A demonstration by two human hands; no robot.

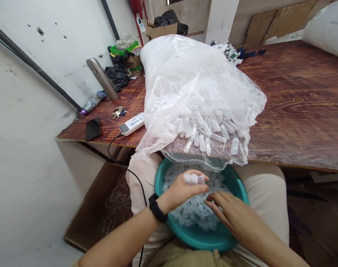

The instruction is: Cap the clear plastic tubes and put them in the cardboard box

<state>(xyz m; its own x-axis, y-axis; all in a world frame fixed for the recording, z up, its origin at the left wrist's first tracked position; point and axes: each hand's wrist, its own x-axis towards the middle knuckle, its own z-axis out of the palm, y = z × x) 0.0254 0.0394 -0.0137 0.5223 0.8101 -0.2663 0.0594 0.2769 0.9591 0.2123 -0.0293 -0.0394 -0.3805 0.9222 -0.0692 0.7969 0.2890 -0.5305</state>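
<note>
White plastic pieces, their long axis unclear to me, sit gripped in my left hand above the teal basin – at ten o'clock from my right hand, its fingers bent close together – whether around anything, I cannot tell.

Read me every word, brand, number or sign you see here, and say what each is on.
No text is clearly readable.
White device on the table: blue print, too small and blurred.
White item beside red cords: blue marks, too small.
White bag at upper right: faint marks, illegible.
</note>
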